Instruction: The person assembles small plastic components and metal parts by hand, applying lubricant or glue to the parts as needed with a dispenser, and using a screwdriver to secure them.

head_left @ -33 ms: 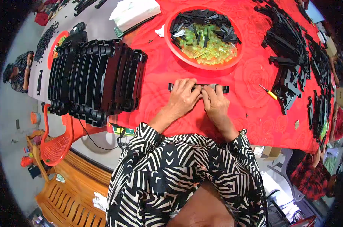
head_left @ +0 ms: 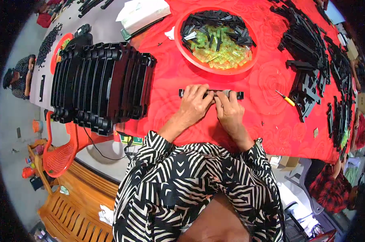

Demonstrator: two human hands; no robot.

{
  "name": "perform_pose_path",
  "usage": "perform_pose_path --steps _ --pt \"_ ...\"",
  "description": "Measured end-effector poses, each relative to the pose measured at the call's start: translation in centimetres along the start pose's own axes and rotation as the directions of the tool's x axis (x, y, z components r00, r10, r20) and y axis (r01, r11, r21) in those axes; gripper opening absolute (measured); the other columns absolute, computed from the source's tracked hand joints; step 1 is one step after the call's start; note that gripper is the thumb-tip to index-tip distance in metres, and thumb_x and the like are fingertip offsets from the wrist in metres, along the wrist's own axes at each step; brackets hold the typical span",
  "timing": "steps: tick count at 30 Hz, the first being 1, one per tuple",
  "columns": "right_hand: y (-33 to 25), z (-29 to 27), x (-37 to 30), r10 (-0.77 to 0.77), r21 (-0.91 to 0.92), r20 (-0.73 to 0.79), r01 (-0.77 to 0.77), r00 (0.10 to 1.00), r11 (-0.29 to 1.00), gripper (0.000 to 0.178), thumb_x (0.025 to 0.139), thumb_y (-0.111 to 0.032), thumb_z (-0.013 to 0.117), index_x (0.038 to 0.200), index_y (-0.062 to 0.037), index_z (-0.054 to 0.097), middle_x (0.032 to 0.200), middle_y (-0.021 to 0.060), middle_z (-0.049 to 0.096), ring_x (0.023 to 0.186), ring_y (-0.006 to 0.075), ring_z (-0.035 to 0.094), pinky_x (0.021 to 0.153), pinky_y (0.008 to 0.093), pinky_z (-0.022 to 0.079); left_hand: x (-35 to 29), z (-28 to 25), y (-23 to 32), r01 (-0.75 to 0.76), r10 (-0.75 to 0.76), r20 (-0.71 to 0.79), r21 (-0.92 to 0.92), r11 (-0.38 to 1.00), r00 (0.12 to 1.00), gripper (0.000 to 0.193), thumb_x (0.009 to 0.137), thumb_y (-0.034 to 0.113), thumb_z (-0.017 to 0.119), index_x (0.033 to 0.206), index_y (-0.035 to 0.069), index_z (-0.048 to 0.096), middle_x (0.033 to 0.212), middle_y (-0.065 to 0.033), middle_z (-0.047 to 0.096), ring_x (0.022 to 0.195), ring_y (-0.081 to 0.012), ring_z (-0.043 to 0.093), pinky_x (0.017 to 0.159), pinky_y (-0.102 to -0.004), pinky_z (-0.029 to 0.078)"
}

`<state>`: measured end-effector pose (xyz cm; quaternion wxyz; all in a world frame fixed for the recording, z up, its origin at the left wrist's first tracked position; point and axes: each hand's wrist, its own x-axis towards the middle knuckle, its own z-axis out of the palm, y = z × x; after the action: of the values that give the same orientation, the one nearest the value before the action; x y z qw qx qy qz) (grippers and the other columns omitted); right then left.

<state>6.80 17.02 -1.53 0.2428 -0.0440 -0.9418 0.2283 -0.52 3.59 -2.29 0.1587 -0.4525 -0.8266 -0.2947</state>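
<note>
L hand (head_left: 196, 100) & R hand (head_left: 230, 105) grip blk strip (head_left: 240, 95) on red cloth (head_left: 166, 72). Tub (head_left: 225, 72) w/ yel-grn pcs (head_left: 231, 58) just beyond; blk frames (head_left: 104, 84) to L, yel-handled tool (head_left: 289, 101) to R.

Free red tablecloth (head_left: 260, 104) between right hand (head_left: 230, 108) and screwdriver (head_left: 288, 99), a black stack (head_left: 102, 84) as obstacle on the left

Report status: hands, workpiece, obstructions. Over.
Left fingers, right fingers on narrow black plastic bar. Bar on red floral cloth. Round red plastic basin ahead, apart.
</note>
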Motion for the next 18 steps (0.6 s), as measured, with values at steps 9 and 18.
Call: perform_pose_path --steps 9,18 --pt "1.2 -1.0 -0.3 -0.027 0.083 0.045 0.023 0.999 0.996 0.02 0.077 -0.008 0.061 0.097 -0.0102 0.062 0.085 0.0124 0.051 0.057 0.0292 0.057 0.046 0.0384 0.046 -0.4 0.5 0.0 0.006 -0.007 0.013 0.077 0.997 1.0 0.019 0.072 0.012 0.061 0.09 0.007 0.062 0.098 -0.008 0.055 0.087 -0.0251 0.052 0.071 -0.0382 0.04" --pt "0.7 -1.9 0.4 0.017 -0.038 0.306 -0.005 0.952 0.999 0.022 0.077 -0.009 0.057 0.099 -0.0109 0.061 0.089 0.0124 0.049 0.056 0.0287 0.057 0.048 0.0379 0.047 -0.6 0.5 -0.1 0.01 -0.01 0.014 -0.004 1.0 1.0 0.019 0.072 0.013 0.06 0.087 0.002 0.058 0.099 -0.013 0.054 0.089 -0.0274 0.051 0.075 -0.0384 0.04"
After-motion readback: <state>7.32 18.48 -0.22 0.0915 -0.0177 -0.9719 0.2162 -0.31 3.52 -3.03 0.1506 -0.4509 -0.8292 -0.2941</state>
